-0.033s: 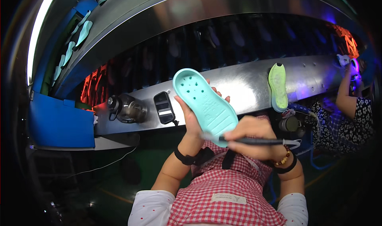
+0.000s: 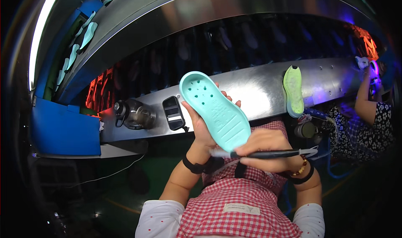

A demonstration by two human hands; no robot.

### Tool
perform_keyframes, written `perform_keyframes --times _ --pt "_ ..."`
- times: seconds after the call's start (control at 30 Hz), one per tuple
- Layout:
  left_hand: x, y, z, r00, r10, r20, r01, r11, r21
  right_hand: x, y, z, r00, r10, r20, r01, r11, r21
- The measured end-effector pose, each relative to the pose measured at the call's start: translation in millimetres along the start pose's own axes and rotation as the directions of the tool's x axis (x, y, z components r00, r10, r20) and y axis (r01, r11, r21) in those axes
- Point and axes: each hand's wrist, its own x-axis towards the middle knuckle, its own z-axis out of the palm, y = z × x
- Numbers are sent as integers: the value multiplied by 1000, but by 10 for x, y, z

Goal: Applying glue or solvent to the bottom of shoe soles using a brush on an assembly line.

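Observation:
My left hand [image 2: 202, 129] holds a turquoise shoe sole [image 2: 217, 110] from beneath, thumb along its near left edge and fingertips showing past the far right edge. The sole is tilted, its hollow side with several small holes facing me. In my right hand [image 2: 270, 148] is a slim black-handled brush [image 2: 272, 154], lying level and pointing left. A thin white line trails from its rear end. Its pale tip is smeared by motion at the sole's near end; whether they touch I cannot tell.
On the metal ledge [image 2: 259, 81] stand a dark jug [image 2: 140, 114], a phone-like black case [image 2: 173, 113] and a yellow-green sole [image 2: 294, 91]. Behind runs a dark conveyor opening with soles inside. More turquoise soles [image 2: 88, 34] lie at far left. A co-worker's arm [image 2: 365, 97] reaches in at right.
The sole has shifted slightly left in my left hand's hold. The brush in my right hand has moved slightly down, its tip a little to the left.

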Motion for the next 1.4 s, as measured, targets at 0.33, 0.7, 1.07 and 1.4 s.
perform_keyframes --times 0.33,0.7,1.07,1.4 --pt "60 169 201 998 65 -26 -62 991 115 -52 133 -254 998 53 37 -61 967 249" --pt "-158 -39 330 997 -66 -36 66 998 -20 -130 203 45 882 424 -207 -248 789 563" --pt "-47 25 304 995 -37 -89 46 994 94 41 25 -207 950 301 -88 -239 876 418" --pt "46 171 354 997 28 69 -47 953 300 123 27 -288 970 245 -7 -237 945 224"
